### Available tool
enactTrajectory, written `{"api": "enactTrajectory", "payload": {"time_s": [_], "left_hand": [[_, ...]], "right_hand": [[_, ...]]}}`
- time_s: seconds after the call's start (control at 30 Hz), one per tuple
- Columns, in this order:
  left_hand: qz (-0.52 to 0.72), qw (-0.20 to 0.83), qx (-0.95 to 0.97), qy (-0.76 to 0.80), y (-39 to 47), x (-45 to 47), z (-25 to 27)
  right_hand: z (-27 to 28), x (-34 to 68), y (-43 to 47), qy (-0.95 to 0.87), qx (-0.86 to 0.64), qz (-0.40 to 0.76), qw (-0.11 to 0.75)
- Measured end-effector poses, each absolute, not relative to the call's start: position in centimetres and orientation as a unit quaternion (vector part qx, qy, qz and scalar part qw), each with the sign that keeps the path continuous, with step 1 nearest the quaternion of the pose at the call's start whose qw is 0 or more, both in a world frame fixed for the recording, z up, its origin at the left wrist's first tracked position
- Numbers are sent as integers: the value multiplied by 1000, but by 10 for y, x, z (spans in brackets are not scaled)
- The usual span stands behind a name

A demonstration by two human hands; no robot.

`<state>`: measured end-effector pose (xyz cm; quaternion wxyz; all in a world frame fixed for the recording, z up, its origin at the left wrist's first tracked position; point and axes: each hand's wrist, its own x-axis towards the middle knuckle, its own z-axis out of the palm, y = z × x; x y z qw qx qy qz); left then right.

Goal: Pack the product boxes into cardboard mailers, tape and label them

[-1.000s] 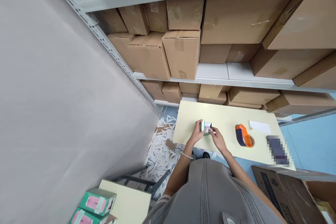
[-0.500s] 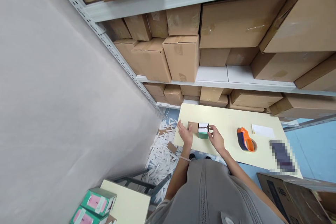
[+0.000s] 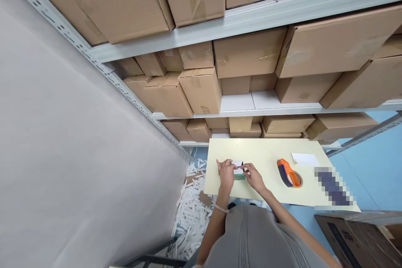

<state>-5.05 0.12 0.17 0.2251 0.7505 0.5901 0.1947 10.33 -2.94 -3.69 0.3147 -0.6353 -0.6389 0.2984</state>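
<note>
A small green box (image 3: 240,176) with white flaps stands on the pale yellow table (image 3: 264,150), its top side facing me. My left hand (image 3: 226,173) reaches over from the left, its fingertips closed at the left edge of the white flaps. From the right, my right hand (image 3: 254,177) pinches the flaps' right edge. A piece of brown cardboard beside the box is mostly hidden under my left hand. To the right of my hands lies an orange and dark blue tape dispenser (image 3: 289,173) with a roll of tape.
A white paper (image 3: 305,159) and a blurred dark object (image 3: 333,187) lie on the table's right side. Shelves of cardboard boxes (image 3: 201,92) rise behind it. A wall (image 3: 78,155) stands at left; white paper strips (image 3: 191,213) cover the floor. A large carton (image 3: 354,238) sits lower right.
My left hand has moved right, from beside the cardboard onto the box's flaps. My right hand stays at the box's right side. The camera view has tilted up.
</note>
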Motion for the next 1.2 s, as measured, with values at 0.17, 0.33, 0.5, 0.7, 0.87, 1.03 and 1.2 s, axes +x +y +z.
{"api": "enactTrajectory", "payload": {"time_s": [0.17,0.33,0.5,0.7,0.87,1.03,1.2], "left_hand": [[198,227,756,581,0,-41,9],[215,234,749,581,-3,-42,7],[201,310,725,581,-5,-52,-1],[168,378,728,547,-8,-61,-5],[89,365,754,538,-10,-58,-13],[64,321,765,555,-9,-42,-27],[98,366,738,559,-8,-30,-39]], "right_hand": [[-38,112,-31,-609,-645,311,343],[-40,111,-34,-602,-626,328,371],[-35,104,-36,-612,-616,339,363],[-38,103,-37,-599,-641,325,352],[-26,101,-33,-645,-702,235,188],[-2,84,-16,-682,-717,143,11],[9,69,4,-668,-729,127,-78]]}}
